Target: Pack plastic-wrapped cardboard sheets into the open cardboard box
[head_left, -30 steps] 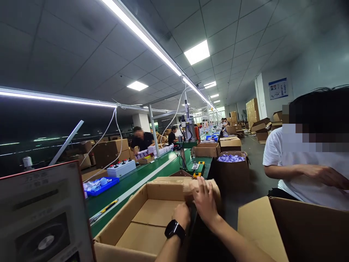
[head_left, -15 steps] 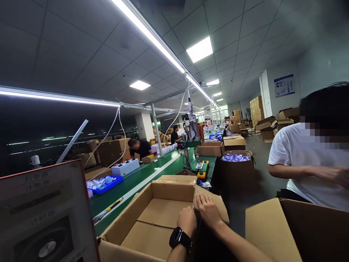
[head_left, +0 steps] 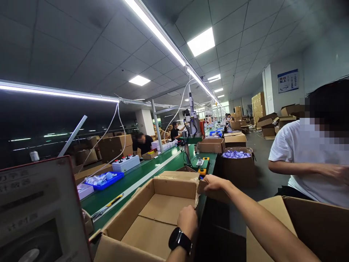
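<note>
An open cardboard box with a bare inside stands in front of me at the edge of the green bench. My left hand, a black watch on its wrist, is closed over the box's right wall. At the far right corner, my right hand pinches a cardboard flap that hangs outward from that side. My right thumb and fingertips are partly hidden by the hand itself.
A red-framed panel blocks the near left. On the green bench are a yellow cutter, a blue tray and a press machine. A person in white sits at right behind another open carton.
My right hand has gone from lying on the right flap near my left hand to gripping it farther forward at the corner. My left hand stays on the wall.
</note>
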Tool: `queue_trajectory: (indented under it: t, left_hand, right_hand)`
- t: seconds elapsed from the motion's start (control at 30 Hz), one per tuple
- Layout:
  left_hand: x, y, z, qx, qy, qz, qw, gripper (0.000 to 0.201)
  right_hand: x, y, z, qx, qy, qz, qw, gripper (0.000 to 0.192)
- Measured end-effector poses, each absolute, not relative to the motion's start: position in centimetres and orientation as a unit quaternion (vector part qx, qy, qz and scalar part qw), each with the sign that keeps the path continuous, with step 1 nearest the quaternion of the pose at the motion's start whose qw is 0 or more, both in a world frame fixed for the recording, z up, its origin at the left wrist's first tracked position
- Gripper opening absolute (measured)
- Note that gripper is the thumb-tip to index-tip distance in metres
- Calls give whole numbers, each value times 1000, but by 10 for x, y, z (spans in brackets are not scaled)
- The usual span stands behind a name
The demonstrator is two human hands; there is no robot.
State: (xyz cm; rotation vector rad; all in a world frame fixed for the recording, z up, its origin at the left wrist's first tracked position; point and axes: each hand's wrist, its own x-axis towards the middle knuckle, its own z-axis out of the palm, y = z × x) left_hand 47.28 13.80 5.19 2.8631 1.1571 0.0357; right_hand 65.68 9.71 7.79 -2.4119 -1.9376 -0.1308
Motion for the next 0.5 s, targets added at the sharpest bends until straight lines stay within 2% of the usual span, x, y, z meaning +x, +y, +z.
queue_trajectory:
  t: [0.1,0.23,0.37,0.43,0.5]
  left_hand:
    - [475,138,49,926,376,23,20,29]
    - [478,141,49,928,370,31,17,28]
    - [477,140,51,930,365,31,16,27]
    - [476,139,53,930,365,31,14,27]
    - [475,137,54,930,366,31,12,28]
  right_hand:
    - [680,91,83,-790,-609,-53,45,26]
    - [672,98,77,-813,-545,-181,93,34]
    - [648,103,37,-769,-543,-310,133,34]
    - [644,103,8,-743,-560,-340,138,32]
    - [645,104,-19,-737,-551,-361,150,39]
